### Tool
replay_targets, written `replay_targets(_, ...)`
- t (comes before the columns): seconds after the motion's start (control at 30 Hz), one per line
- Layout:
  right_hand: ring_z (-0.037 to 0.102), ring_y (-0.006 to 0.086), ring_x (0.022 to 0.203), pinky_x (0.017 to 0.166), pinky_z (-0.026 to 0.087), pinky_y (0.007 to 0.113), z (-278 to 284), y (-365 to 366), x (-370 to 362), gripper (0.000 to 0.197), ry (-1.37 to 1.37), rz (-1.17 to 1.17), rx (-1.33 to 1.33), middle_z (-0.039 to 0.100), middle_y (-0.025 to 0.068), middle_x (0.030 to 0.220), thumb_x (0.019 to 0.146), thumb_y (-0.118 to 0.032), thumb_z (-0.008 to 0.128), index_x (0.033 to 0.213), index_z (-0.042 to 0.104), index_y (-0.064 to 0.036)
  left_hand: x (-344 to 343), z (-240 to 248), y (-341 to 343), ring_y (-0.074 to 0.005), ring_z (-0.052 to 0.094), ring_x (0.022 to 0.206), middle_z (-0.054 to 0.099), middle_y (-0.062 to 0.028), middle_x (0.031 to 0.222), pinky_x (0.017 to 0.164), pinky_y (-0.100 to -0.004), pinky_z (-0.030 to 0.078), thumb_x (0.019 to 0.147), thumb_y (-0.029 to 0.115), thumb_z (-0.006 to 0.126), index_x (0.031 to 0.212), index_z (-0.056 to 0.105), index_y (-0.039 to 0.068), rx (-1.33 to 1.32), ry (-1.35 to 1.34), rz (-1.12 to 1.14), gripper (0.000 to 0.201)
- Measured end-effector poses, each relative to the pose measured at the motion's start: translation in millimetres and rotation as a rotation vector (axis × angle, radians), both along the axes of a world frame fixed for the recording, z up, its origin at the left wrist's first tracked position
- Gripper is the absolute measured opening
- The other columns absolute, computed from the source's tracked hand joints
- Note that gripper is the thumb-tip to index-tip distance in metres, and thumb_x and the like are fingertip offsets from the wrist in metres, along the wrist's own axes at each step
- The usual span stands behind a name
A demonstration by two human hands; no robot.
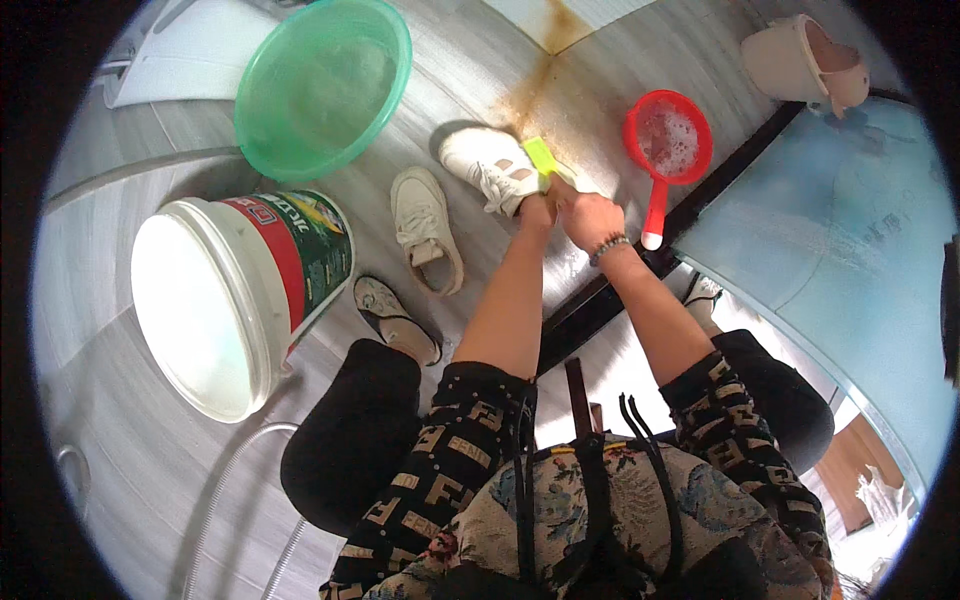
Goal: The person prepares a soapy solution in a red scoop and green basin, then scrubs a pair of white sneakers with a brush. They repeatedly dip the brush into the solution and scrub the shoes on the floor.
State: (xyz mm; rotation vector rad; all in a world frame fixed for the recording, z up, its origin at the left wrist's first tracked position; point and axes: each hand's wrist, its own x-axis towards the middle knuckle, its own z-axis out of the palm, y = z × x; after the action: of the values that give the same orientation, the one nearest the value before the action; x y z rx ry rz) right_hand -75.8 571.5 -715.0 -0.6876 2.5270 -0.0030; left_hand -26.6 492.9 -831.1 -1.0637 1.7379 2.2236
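Spreading under everything, the grey floor (150,480) runs up to a black sill (590,320) slanting from 7 toward 1 o'clock, a pale-blue panel (810,220) beyond it at 2 to 3. The bucket (280,250) lies at 9, mouth toward 8, its inside too bright to tell the contents. At 11 the green basin (390,90) stands with a cloudy interior; whether that is water I cannot tell. A beige pail (775,60) sits at 2, contents hidden. Nearer, between 1 and 2, the red dipper (630,140) holds foamy liquid, handle toward 6, a gap of floor dividing it from the white shoe (470,153) at 12. That shoe's toe points to about 10, long axis running 10 to 4. A second shoe (410,215) rests just beside it, toe between 11 and 12. The left hand (538,208) is at the shoe's opening, its grip hidden; the right hand (592,218) is clamped on a yellow-green brush (540,154) against the shoe.
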Motion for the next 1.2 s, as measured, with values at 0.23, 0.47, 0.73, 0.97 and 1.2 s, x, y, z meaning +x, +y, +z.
replay_targets(0.23, 0.057, 0.0322, 0.061, 0.054, 0.045, 0.045, 0.7, 56.7, 15.0, 0.039, 0.045, -0.179, -0.124, 0.058, 0.0157, 0.067, 0.08, -0.024, 0.044, 0.119, 0.042, -0.0304, -11.2, 31.7, -5.2, -0.0278, 0.048, 0.101, 0.053, -0.0194, 0.106, 0.087, -0.0351, 0.034, 0.081, 0.04, 0.048, 0.103, 0.053, -0.005, -0.181, -0.393, -0.176, 0.051)
replay_targets(0.47, 0.057, 0.035, 0.065, 0.059, 0.045, 0.045, -23.3, 91.7, 51.1, 0.037, -0.12, -0.438, -0.095, 0.058, 0.0183, 0.071, 0.082, -0.027, 0.041, 0.119, 0.041, -0.0319, -10.0, 15.4, -3.9, -0.0185, 0.047, 0.065, 0.054, -0.0087, 0.077, 0.063, -0.0323, 0.038, 0.079, 0.039, 0.054, 0.089, 0.055, -0.004, -0.069, -0.387, 0.029, 0.045)
replay_targets(0.73, 0.057, 0.034, 0.064, 0.06, 0.045, 0.044, -33.0, 86.7, 46.4, 0.035, -0.128, -0.398, -0.016, 0.058, 0.0173, 0.068, 0.082, -0.025, 0.044, 0.116, 0.046, -0.0312, -17.8, 46.3, -3.2, -0.0201, 0.049, 0.088, 0.052, -0.0106, 0.105, 0.078, -0.0316, 0.038, 0.08, 0.036, 0.053, 0.103, 0.051, -0.006, 0.094, -0.319, 0.028, 0.047)
replay_targets(0.97, 0.057, 0.0359, 0.064, 0.057, 0.046, 0.045, 2.7, 51.6, -26.6, 0.036, 0.243, -0.604, -0.25, 0.059, 0.0187, 0.071, 0.08, -0.028, 0.044, 0.116, 0.045, -0.023, -8.0, 18.0, -13.9, -0.0205, 0.042, 0.107, 0.043, -0.0115, 0.12, 0.087, -0.0308, 0.035, 0.083, 0.034, 0.05, 0.119, 0.039, -0.004, 0.163, -0.231, 0.051, 0.054)
replay_targets(1.2, 0.055, 0.0334, 0.089, 0.076, 0.044, 0.043, -37.9, 121.7, -115.1, 0.037, -0.028, -0.536, -0.063, 0.057, 0.0183, 0.094, 0.078, -0.027, 0.043, 0.114, 0.049, -0.0203, -28.3, 35.2, -3.7, -0.02, 0.05, 0.093, 0.051, -0.009, 0.108, 0.076, -0.0297, 0.041, 0.084, 0.04, 0.046, 0.113, 0.045, -0.001, 0.247, -0.315, 0.037, 0.05)
